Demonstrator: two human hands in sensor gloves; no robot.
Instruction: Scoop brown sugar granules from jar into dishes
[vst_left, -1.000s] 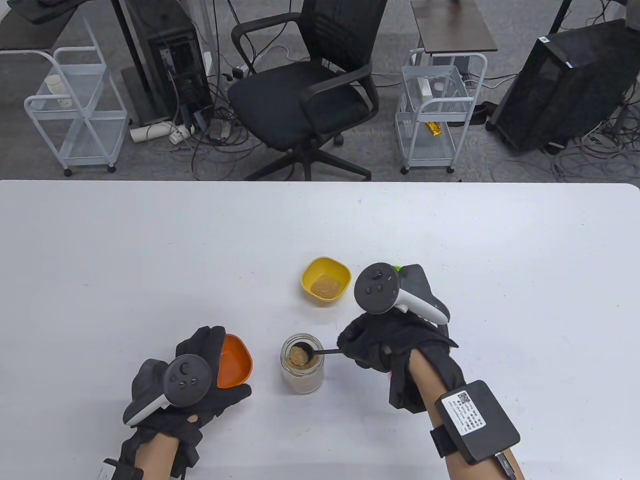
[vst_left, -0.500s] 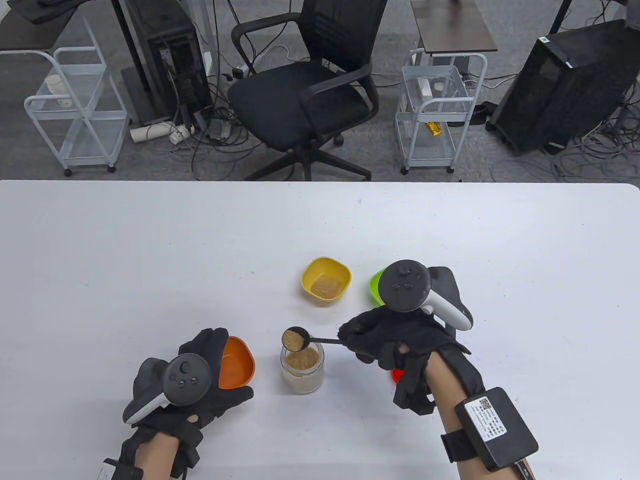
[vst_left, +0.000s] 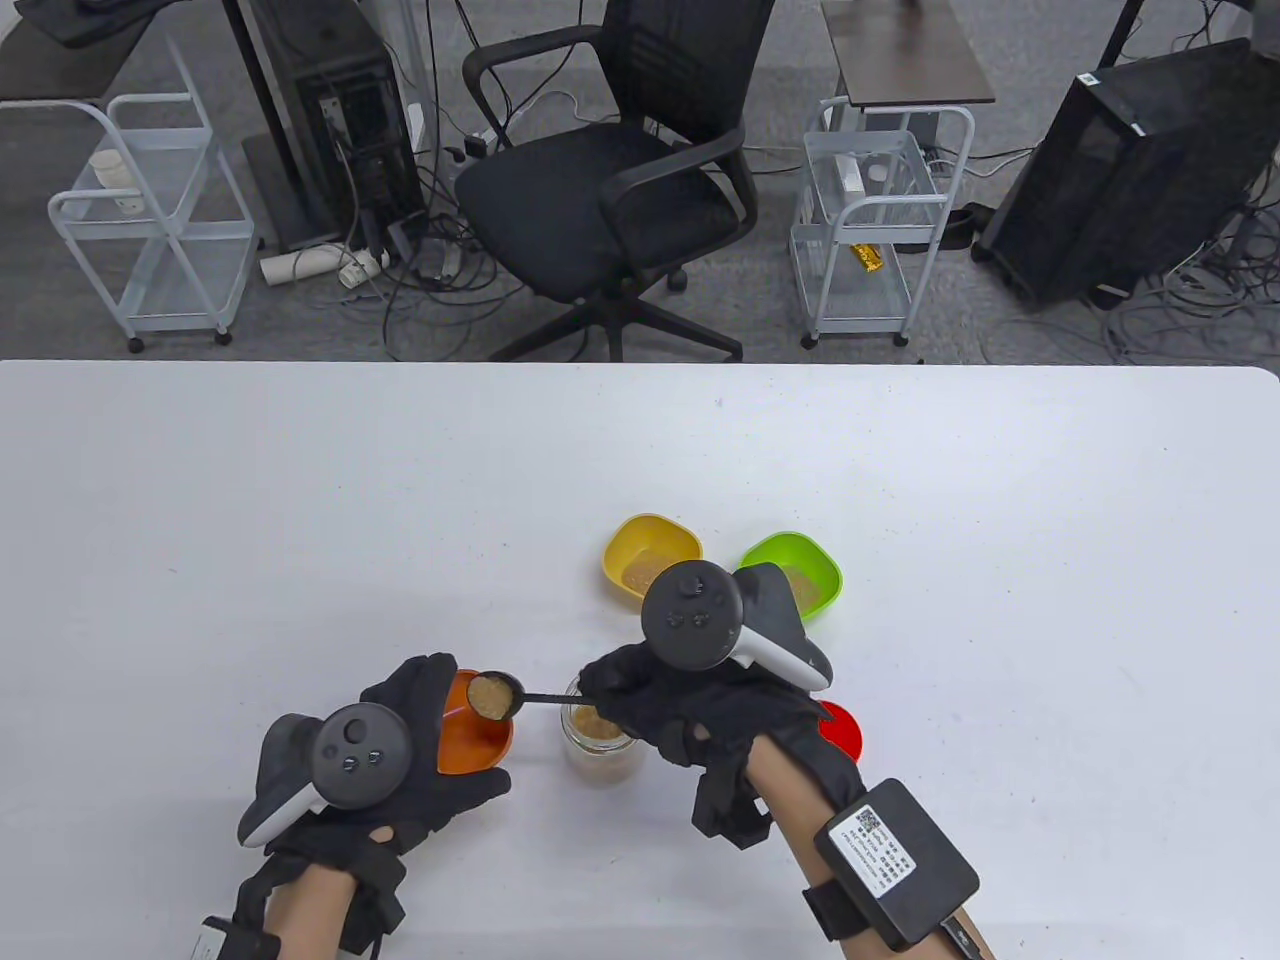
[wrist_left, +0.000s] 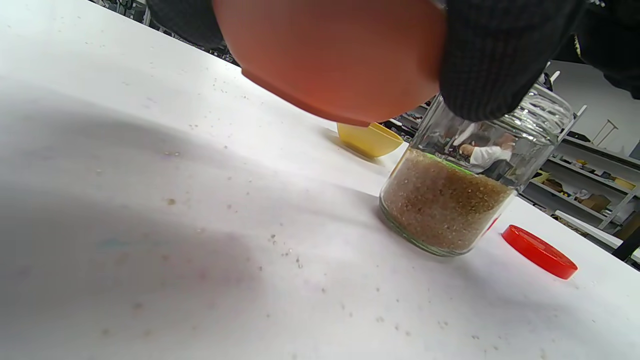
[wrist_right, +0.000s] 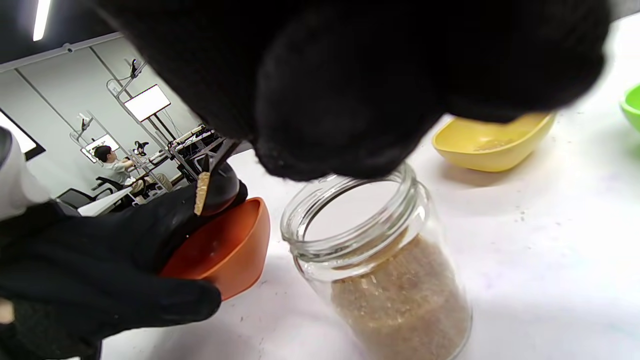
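Brown sugar sits heaped in the black spoon (vst_left: 497, 694), which hangs over the orange dish (vst_left: 478, 737) just left of the glass jar (vst_left: 600, 745); the load is not yet tipped out. Main risk, as I judge it: the heap is full and the dish is lifted and tilted off the table, so a quick roll of the spoon could send granules over the far rim onto the white table (vst_left: 300, 500), where stray grains already lie. Second risk: the right hand (vst_left: 700, 705) hovers directly above the open jar mouth, and a dropped wrist could knock the jar over. Right hand pose: fingers curled, pinching the spoon handle, reaching left across the jar. Left hand (vst_left: 400, 770) pose: fingers and thumb wrapped round the orange dish, holding it up beside the jar. Beyond the jar, the yellow dish (vst_left: 652, 560) and green dish (vst_left: 795, 570) already hold some sugar. Red lid (vst_left: 842, 728) lies right of the jar.
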